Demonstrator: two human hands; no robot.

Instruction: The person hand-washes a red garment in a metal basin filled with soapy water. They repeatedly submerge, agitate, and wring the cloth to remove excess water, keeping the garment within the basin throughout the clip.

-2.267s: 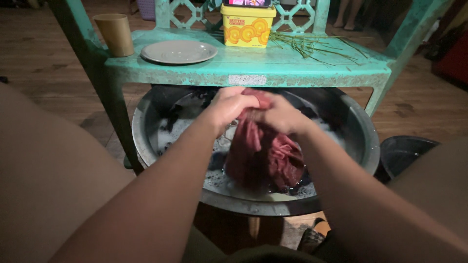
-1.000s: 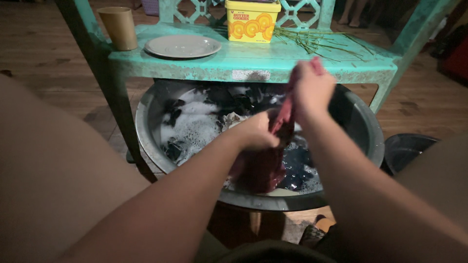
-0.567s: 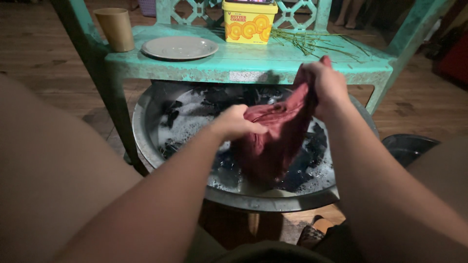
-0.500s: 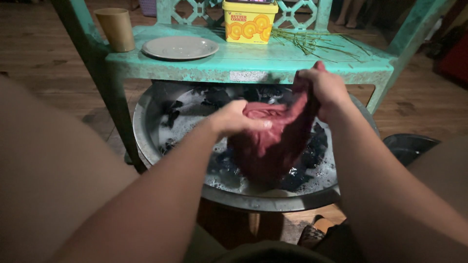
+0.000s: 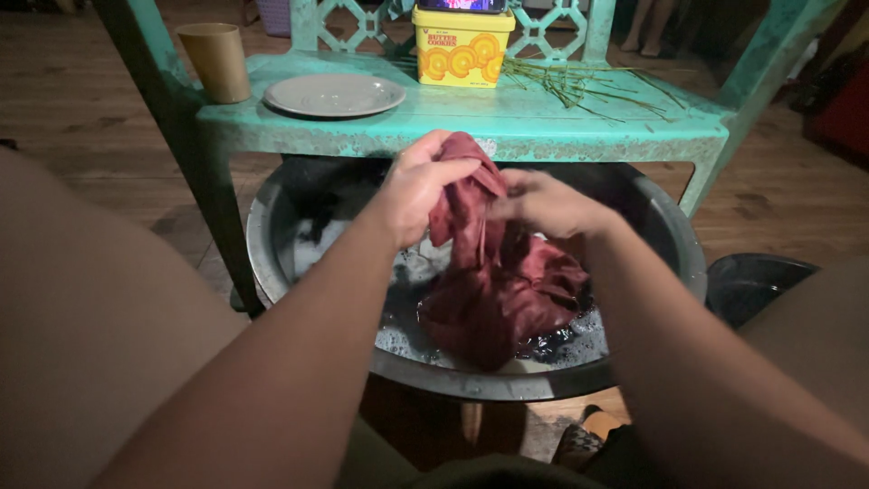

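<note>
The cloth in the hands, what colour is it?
The cloth is dark red, wet, and held by both hands over the soapy basin. The head view shows it.

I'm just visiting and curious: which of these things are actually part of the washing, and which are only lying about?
In use: left hand, right hand, red cloth, basin of soapy water.

Lying about: cup, plate, yellow tin, dry twigs, green table, small dark bowl.
</note>
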